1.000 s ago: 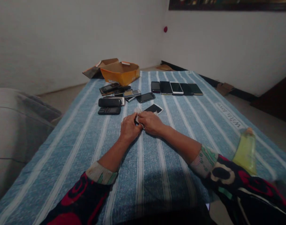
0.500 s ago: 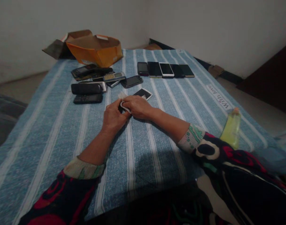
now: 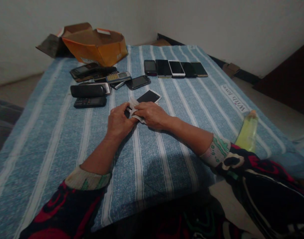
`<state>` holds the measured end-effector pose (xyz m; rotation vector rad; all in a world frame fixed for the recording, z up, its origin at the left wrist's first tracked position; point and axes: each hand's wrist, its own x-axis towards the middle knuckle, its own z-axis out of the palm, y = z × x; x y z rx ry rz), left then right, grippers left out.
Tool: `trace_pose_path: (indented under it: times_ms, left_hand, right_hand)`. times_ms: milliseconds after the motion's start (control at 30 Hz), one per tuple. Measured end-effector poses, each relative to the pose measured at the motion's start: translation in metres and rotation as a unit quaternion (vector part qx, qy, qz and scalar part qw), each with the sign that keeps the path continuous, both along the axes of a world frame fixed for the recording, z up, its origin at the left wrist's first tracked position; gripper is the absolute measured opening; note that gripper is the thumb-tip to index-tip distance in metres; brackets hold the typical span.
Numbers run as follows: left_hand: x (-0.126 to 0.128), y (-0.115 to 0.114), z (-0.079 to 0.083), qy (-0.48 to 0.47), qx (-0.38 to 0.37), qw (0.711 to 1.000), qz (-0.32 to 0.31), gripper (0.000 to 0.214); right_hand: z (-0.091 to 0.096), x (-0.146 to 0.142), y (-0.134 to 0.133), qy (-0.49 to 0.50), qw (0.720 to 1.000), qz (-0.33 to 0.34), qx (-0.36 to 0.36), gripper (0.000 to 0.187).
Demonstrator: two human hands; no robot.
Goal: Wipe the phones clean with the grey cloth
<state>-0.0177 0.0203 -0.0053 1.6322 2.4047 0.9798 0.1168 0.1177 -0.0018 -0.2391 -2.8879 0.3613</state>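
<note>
Fingers of my left hand [image 3: 119,122] are closed round the edges of a small dark phone [image 3: 127,113], mostly hidden by the hands. My right hand [image 3: 154,115] pinches a crumpled white tissue [image 3: 133,107] and presses it against that phone. Just beyond my right fingers lies a smartphone with a white frame and black screen [image 3: 149,96], its near end partly covered by the hand. A black touchscreen phone [image 3: 138,82] rests a little farther off.
Several old phones [image 3: 88,89] are heaped at the left, before an open orange cardboard box [image 3: 99,49]. A row of several smartphones [image 3: 177,68] lies at the back. A yellow-green bottle [image 3: 247,132] lies by my right sleeve, on the striped blue cloth [image 3: 162,176].
My right hand has drawn slightly right and toward me, and more of the tissue and the white-framed smartphone shows. The left hand keeps its grip. The view has tilted down slightly.
</note>
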Motion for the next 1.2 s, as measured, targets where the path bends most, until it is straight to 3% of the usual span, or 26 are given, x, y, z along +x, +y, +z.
trace_pose_path:
  times_ms: [200,433,633,733,1033,1100,1200]
  left_hand:
    - [-0.001,0.0,-0.002,0.007,0.003,1.0,0.001,0.023]
    - [-0.004,-0.002,-0.008,0.005,0.003,1.0,0.015,0.039]
    - [-0.003,-0.004,-0.009,0.006,0.0,1.0,0.008,0.04]
    - [-0.003,-0.007,-0.01,0.002,0.002,1.0,0.012,0.043]
    - [-0.005,-0.014,-0.013,0.001,0.009,1.0,0.02,0.052]
    - [-0.005,-0.015,-0.014,-0.002,0.012,1.0,0.023,0.052]
    - [-0.004,-0.016,-0.014,-0.005,0.014,1.0,0.025,0.05]
  right_hand:
    - [-0.002,-0.003,0.005,0.006,1.0,-0.019,0.017,0.024]
    - [-0.003,0.007,0.011,0.006,0.988,-0.144,0.059,0.03]
    - [-0.005,0.0,-0.009,0.02,0.998,-0.039,0.048,0.027]
    - [-0.005,-0.006,-0.007,0.018,0.998,-0.036,0.042,0.025]
    - [0.0,0.0,0.022,-0.028,0.97,-0.232,0.062,0.026]
    - [-0.003,-0.003,0.015,-0.024,0.972,-0.225,0.07,0.026]
    - [-0.007,-0.013,-0.002,-0.001,0.991,-0.118,0.065,0.024]
